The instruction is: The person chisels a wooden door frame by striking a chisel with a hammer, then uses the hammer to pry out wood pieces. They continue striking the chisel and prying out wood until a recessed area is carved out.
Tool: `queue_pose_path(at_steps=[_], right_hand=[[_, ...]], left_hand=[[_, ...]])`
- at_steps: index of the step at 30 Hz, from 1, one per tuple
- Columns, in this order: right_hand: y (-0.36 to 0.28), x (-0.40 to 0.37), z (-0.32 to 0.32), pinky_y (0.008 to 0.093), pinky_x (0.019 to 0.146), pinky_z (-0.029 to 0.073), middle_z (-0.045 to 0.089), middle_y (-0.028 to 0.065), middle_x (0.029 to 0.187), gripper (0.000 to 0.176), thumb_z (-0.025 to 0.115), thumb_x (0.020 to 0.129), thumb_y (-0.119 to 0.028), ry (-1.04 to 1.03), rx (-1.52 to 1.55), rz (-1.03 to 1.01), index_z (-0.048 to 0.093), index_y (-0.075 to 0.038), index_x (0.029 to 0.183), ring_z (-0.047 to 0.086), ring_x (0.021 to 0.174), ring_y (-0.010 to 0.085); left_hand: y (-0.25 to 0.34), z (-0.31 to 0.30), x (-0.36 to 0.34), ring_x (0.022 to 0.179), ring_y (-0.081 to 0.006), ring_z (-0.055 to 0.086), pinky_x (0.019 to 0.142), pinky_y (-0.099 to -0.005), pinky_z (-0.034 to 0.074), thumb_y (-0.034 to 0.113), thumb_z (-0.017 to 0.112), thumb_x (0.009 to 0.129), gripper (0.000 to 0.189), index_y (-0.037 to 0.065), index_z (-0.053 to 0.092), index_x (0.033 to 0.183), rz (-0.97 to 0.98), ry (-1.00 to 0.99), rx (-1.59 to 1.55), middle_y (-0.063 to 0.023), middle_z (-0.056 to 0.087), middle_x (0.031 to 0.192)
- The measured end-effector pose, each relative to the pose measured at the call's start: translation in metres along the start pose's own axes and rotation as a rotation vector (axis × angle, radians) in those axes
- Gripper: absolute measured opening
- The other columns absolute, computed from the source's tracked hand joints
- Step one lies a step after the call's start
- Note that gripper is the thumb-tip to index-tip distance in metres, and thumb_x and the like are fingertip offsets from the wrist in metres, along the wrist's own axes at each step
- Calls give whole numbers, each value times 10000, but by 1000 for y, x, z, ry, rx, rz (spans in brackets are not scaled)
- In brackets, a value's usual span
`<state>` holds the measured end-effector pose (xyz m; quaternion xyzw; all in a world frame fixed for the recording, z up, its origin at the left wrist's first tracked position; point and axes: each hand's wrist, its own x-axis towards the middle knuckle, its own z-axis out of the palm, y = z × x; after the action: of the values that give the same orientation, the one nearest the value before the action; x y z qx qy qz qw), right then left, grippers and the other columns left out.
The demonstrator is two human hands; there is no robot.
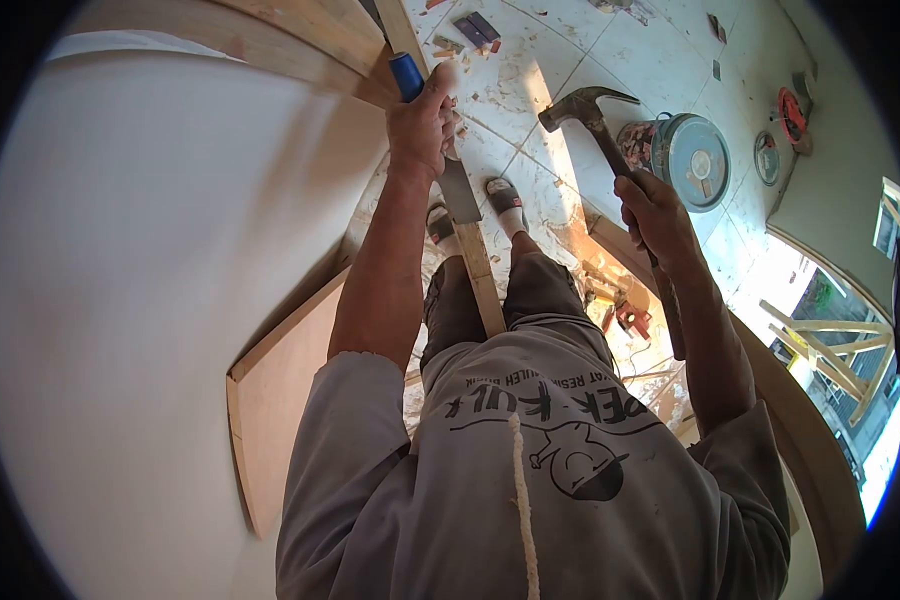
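Observation:
My left hand (420, 128) is closed around a chisel. Its blue handle (406, 77) sticks out past the thumb side, and its wide metal blade (460, 191) comes out below the fingers and lies against a narrow wooden strip (478, 275). That strip runs from the top of the view down between my legs. My right hand (658, 218) grips a claw hammer (610, 145) about midway along its dark handle. The hammer's head is raised to the right of the chisel, apart from it.
Wood chips and scraps (478, 32) litter the tiled floor. A lidded bucket (698, 162) stands at the right, with a red tool (632, 318) nearer my legs. Wooden boards (310, 40) are at upper left; a curved wooden panel (285, 385) rests by the white surface (150, 250).

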<state>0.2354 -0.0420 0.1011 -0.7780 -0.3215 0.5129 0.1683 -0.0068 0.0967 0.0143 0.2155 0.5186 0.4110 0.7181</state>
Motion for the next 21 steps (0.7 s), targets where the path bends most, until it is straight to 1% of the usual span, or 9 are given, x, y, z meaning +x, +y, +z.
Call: queue_pose_path(at_steps=[2,4,9,12,14,16,18,20,21], right_hand=[[-19,2,-1,224,395,339,464,-23,595,280,535,954,-308,-14,-5,5,566,-53,841,411,432,45],[-39,5,-3,259,436,394,507,11,591,351,527,946,-352,-20,-106,-101,570,-31,810,477,466,76],[-105,25,-14,252,419,386,504,16,587,387,536,934,-404,18,-207,-316,616,-29,883,459,434,71],[-147,32,-15,330,512,467,574,75,646,410,532,935,-427,13,-394,-378,644,-34,967,570,525,152],[-173,32,-11,385,608,446,582,133,673,407,500,963,-381,97,-592,-563,619,-7,855,566,645,230],[-200,31,-7,388,621,458,588,129,679,402,501,960,-390,39,-650,-489,626,-14,890,578,659,234],[-202,48,-3,390,634,469,595,125,686,402,501,957,-399,-23,-705,-414,633,-20,926,590,673,239],[-191,76,7,402,625,494,599,123,676,417,492,959,-403,20,-823,-671,629,-12,1005,608,647,247],[-192,80,6,402,625,494,599,123,676,417,492,959,-403,18,-822,-672,629,-12,1005,608,647,247]], left_hand=[[0,1,1,367,-31,319,339,-213,240,414,808,744,418,115,524,680,1,4,-18,67,415,528],[-6,7,4,369,-34,318,342,-215,242,341,794,772,368,116,518,676,37,54,57,66,413,532],[-10,9,7,375,-32,313,347,-218,234,254,751,801,307,115,511,671,57,57,69,65,411,530],[-9,6,7,385,-34,315,356,-224,235,212,727,803,272,107,513,673,42,45,52,60,421,538],[-12,8,9,395,-36,322,365,-228,241,195,719,799,257,101,515,675,29,42,43,56,429,543],[-18,11,13,423,-40,348,390,-233,264,171,705,790,235,93,518,671,74,24,62,49,442,555],[-19,13,15,380,-40,339,358,-227,259,196,708,792,256,108,518,645,89,36,72,57,430,523],[-21,10,18,338,-41,329,327,-222,255,220,712,794,278,122,518,619,103,50,85,64,419,492],[-23,8,20,339,-42,330,327,-222,257,216,711,792,274,123,521,619,106,50,84,65,420,491]])
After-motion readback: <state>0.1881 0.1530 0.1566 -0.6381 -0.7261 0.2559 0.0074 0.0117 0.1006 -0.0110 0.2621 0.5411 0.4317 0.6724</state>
